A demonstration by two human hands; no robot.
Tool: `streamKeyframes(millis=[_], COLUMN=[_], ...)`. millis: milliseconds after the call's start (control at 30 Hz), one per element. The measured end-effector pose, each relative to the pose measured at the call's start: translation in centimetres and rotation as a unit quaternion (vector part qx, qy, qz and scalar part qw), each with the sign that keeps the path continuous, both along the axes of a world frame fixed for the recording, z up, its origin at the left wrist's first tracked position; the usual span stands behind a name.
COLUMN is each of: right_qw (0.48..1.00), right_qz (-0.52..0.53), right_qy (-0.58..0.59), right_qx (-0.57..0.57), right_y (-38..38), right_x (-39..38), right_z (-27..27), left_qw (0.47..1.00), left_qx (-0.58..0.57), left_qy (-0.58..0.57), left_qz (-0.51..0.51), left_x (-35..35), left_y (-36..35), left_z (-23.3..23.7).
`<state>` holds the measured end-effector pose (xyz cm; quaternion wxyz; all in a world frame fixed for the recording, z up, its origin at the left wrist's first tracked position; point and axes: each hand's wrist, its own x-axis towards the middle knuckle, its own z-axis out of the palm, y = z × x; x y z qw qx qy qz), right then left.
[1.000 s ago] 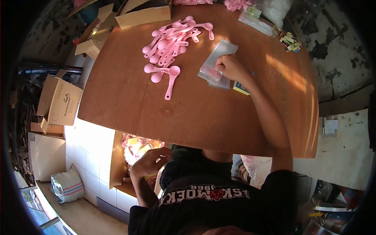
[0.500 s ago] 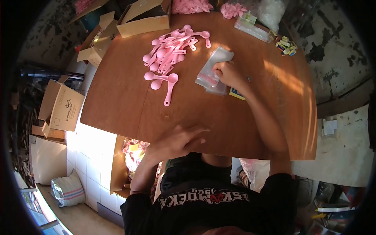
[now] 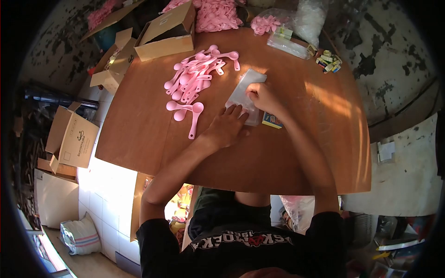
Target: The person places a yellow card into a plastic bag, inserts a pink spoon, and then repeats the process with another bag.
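A stack of clear plastic bags [image 3: 242,94] lies on the table in front of me. My right hand [image 3: 263,98] presses on its right side with curled, closed fingers; whatever they may hold is hidden. Flat on the stack's lower left edge rest the fingertips of my left hand [image 3: 228,126], spread a little apart. Beside my right wrist is a small blue and yellow box [image 3: 272,120]. Left of the bags are several pink plastic measuring spoons [image 3: 190,76] in a heap, with a few [image 3: 194,116] nearer to my left hand.
An open cardboard box [image 3: 167,46] stands at the table's back left, beside bagged pink spoons [image 3: 218,18]. Clear plastic packs [image 3: 289,46] and a cluster of small yellowish pieces [image 3: 329,61] lie at the back right. The wooden table's [image 3: 139,125] front edge is near my body.
My left hand has moved forward from the table's front edge onto the plastic bags. My right hand stays closed on the stack. The whole view has shifted slightly.
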<state>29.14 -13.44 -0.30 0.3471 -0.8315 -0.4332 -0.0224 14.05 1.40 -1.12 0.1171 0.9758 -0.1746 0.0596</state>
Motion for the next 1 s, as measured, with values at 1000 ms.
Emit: streamKeyframes(millis=[1000], right_qw=[0.988], right_qz=[-0.09], right_qy=[-0.115], right_qx=[-0.058], right_y=[-9.9], right_x=[-9.3], right_z=[1.0], left_qw=[0.662], left_qx=[-0.743], left_qy=[-0.053], left_qz=[0.079], left_x=[-11.3], left_y=[1.4], left_z=[3.0])
